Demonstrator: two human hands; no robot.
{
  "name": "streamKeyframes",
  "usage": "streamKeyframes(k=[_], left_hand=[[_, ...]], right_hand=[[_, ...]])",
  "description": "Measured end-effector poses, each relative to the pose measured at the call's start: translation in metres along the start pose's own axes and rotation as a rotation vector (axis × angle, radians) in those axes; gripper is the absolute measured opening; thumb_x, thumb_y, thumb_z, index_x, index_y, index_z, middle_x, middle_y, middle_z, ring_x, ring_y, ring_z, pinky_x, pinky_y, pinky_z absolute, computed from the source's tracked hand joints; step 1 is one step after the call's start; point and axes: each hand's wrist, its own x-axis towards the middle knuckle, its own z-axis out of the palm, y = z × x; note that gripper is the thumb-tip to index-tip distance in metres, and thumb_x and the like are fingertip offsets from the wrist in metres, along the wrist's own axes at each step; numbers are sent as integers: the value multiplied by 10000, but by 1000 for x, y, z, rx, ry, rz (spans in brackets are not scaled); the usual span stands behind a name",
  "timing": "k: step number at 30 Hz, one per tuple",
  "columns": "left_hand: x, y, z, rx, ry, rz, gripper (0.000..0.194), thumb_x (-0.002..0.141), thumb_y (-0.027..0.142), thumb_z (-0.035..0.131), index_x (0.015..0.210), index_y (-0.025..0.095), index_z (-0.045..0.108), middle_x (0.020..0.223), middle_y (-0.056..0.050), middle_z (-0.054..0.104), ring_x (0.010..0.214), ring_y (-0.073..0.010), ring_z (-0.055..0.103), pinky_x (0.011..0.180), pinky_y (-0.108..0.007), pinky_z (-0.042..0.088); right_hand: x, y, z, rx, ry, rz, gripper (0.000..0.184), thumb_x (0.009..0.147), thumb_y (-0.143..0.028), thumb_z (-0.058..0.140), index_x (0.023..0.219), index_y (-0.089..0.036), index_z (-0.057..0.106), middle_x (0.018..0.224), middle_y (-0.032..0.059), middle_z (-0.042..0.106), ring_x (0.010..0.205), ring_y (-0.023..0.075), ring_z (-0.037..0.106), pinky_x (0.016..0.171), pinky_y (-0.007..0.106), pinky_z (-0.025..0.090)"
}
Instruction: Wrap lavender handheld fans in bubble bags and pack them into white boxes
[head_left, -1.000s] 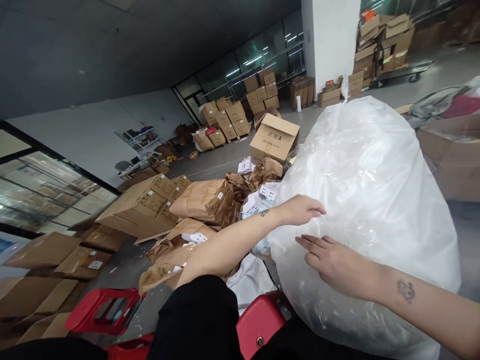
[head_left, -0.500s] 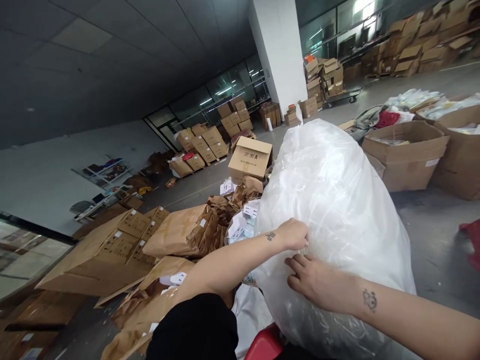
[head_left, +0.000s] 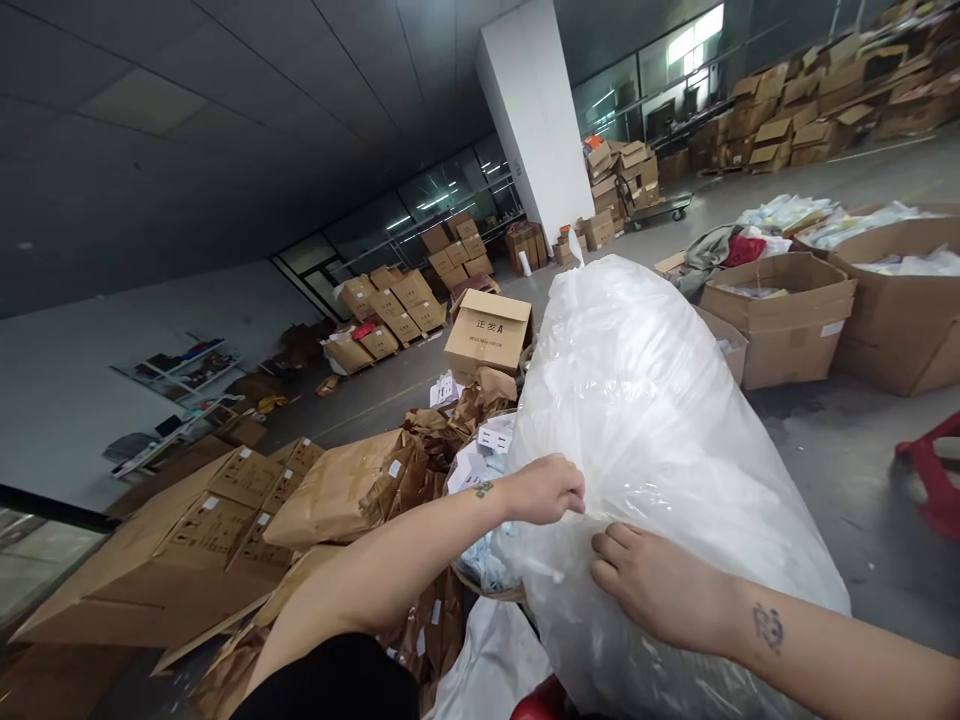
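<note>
A big, bulging bag of translucent white plastic [head_left: 637, 380] stands in front of me, its top drawn into a small twisted tip. My left hand [head_left: 551, 489] is closed in a fist on the near side of the bag, pinching a fold of its plastic. Just to the right and lower, my right hand [head_left: 660, 582] presses on the same side with curled fingers. Its fingertips are closed on the bag's plastic. Creases run across the film around both hands. What the bag contains cannot be made out.
Brown paper-wrapped packages [head_left: 345, 485] and large cartons [head_left: 172, 540] lie to the left. An open carton [head_left: 487, 335] stands behind the bag. To the right are cartons filled with bagged goods [head_left: 780, 320] and a red stool [head_left: 934, 475]. A white pillar [head_left: 536, 120] rises beyond.
My hands have moved farther apart, with the left shifting leftward along the bag and the right slightly rightward. Both stay on the plastic. The view has turned a little.
</note>
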Motion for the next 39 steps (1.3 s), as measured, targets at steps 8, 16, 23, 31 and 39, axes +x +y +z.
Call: streamKeyframes(k=[8, 16, 23, 31, 39], left_hand=[[13, 15, 10, -676, 110, -58, 97, 735, 173, 639, 676, 141, 569, 712, 10, 543, 728, -109, 495, 706, -227, 394], [20, 32, -9, -540, 323, -238, 266, 774, 418, 596, 836, 161, 564, 832, -21, 556, 803, -151, 504, 730, -270, 410], [-15, 48, 14, 11, 159, -352, 326, 821, 346, 546, 1085, 166, 486, 989, -101, 596, 969, -256, 538, 805, -369, 440], [-36, 44, -3, 188, 386, -491, 112, 810, 207, 460, 894, 217, 533, 869, -9, 636, 797, -172, 590, 717, -276, 428], [-39, 37, -2, 168, 439, -486, 108, 802, 198, 438, 725, 190, 514, 685, -8, 569, 639, -144, 512, 593, -248, 361]], right_hand=[[-30, -2, -2, 53, 76, 20, 52, 762, -179, 568, 800, -164, 537, 885, 82, 561, 804, 224, 446, 699, 362, 344], [-34, 8, -38, 117, 135, 20, 73, 773, -148, 555, 773, -189, 495, 849, 53, 541, 795, 209, 435, 652, 332, 346], [-45, 18, -61, 107, 99, -115, 127, 823, -73, 471, 778, -189, 500, 860, 61, 554, 800, 202, 464, 659, 318, 377], [-25, 17, -75, 342, 68, 120, 340, 799, -232, 522, 1122, -129, 492, 1073, 129, 579, 847, 224, 556, 691, 344, 441], [17, 16, -59, 26, -76, 246, 442, 706, -528, 645, 916, -144, 582, 792, 89, 601, 710, 255, 565, 546, 338, 408]])
